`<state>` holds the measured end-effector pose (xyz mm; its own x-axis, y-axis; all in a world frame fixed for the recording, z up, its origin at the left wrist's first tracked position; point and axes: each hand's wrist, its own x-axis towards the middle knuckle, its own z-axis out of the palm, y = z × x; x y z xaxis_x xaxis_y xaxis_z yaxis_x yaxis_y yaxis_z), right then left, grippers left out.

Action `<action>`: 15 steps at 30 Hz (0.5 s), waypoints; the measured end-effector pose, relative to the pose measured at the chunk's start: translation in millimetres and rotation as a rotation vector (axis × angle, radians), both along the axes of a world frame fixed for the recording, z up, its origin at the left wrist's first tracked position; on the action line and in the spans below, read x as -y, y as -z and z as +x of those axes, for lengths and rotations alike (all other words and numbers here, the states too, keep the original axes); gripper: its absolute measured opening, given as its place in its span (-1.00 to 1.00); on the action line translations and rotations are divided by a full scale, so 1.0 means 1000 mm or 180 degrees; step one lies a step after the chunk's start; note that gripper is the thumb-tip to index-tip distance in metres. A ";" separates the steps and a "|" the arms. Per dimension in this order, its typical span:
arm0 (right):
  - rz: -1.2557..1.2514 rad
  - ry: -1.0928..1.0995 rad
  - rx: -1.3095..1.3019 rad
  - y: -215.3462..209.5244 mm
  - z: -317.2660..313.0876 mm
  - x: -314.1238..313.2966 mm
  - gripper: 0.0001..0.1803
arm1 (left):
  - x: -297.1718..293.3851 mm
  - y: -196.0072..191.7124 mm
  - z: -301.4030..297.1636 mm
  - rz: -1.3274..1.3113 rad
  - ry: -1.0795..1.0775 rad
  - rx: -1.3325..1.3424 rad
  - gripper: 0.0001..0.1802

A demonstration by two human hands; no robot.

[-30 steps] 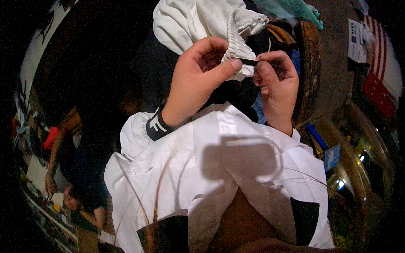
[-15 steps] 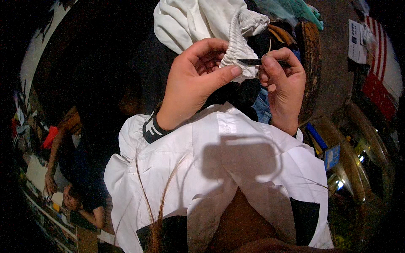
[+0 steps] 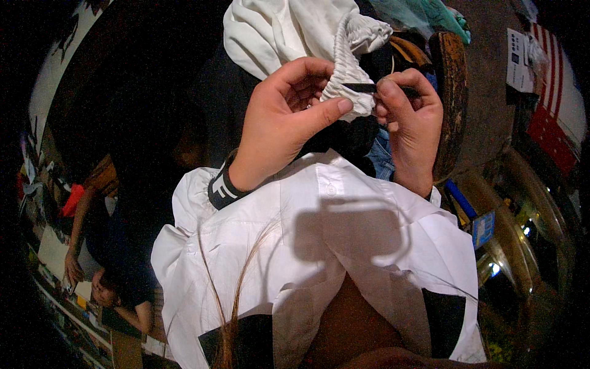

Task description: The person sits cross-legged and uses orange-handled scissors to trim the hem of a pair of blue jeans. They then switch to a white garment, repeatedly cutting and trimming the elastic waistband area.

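Note:
Near the top centre lies a white cloth garment (image 3: 264, 34) with a gathered, elastic-looking edge (image 3: 345, 58). My left hand (image 3: 273, 123) is closed on that edge, its thumb on top and its fingers curled behind the fabric. My right hand (image 3: 410, 114) pinches a slim, flat black tool (image 3: 358, 88), which may be tweezers. The tool's tip points left and lies over the gathered fabric, close above my left thumb. Whether it touches the cloth I cannot tell.
A worn wooden edge (image 3: 448, 104) stands to the right of my right hand. Beyond it are a white printed card (image 3: 520, 61) and a red-and-white striped item (image 3: 556, 117). Greenish plastic (image 3: 439, 15) lies at the top. Another person (image 3: 132, 258) sits at the left.
My right hand has shifted slightly left, carrying the black tool a little further over the gathered edge. My left hand and the garment stay almost where they were.

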<state>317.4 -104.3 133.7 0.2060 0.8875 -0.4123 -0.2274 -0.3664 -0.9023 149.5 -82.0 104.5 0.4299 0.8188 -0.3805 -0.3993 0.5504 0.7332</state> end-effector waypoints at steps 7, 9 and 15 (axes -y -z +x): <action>-0.0062 0.0122 0.0110 0.001 -0.007 0.001 -0.83 | 0.001 0.003 -0.001 0.0065 0.0018 -0.0007 -0.59; -0.0008 0.0099 0.0121 0.003 -0.007 0.003 -0.83 | 0.002 0.003 -0.001 0.0012 0.0029 0.0027 -0.62; 0.0137 0.0232 0.0082 0.006 -0.013 0.007 -0.85 | -0.001 0.003 -0.004 -0.0048 0.0401 -0.0014 -0.72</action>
<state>304.7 -111.6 127.5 0.2807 0.8865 -0.3679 -0.2287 -0.3105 -0.9227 145.3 -80.9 101.3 0.5272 0.7526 -0.3946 -0.3231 0.6070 0.7261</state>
